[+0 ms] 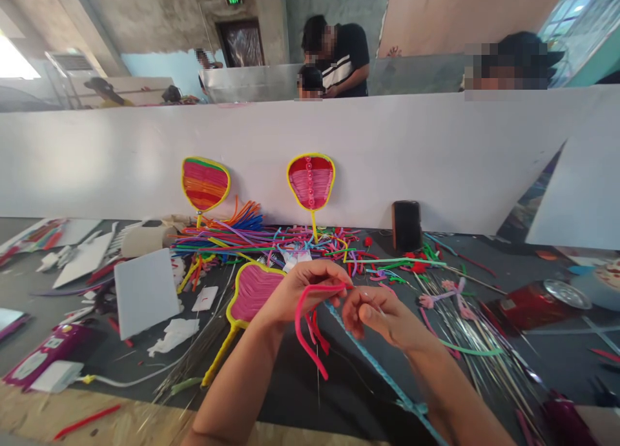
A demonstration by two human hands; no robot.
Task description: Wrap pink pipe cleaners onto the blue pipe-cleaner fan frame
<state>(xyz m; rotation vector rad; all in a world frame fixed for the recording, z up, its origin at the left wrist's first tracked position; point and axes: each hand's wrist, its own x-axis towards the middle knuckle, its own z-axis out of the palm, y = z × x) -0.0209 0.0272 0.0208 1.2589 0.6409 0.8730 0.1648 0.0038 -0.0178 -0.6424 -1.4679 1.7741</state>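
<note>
My left hand (317, 281) is closed, pinching a bright pink pipe cleaner (301, 330) whose long end curves down below the fingers. Close beside it, my right hand (378, 314) has its fingers curled at the other end of that pipe cleaner; its fingertips are partly hidden. Short red pieces (317, 335) and a thin wire hang beneath my left hand. From under the hands a twisted light-blue stem (372, 362) slants to the lower right, passing by my right wrist. Partly behind my left forearm lies a pink fan with a yellow edge (254, 291).
Two finished-looking fans, one striped (206, 184) and one pink and red (310, 181), lean on a white partition (368, 155). Pipe cleaners (232, 236) are piled below them. A black phone (407, 225), bundled wires (479, 330) and a red can (542, 310) stand or lie rightward. People are beyond.
</note>
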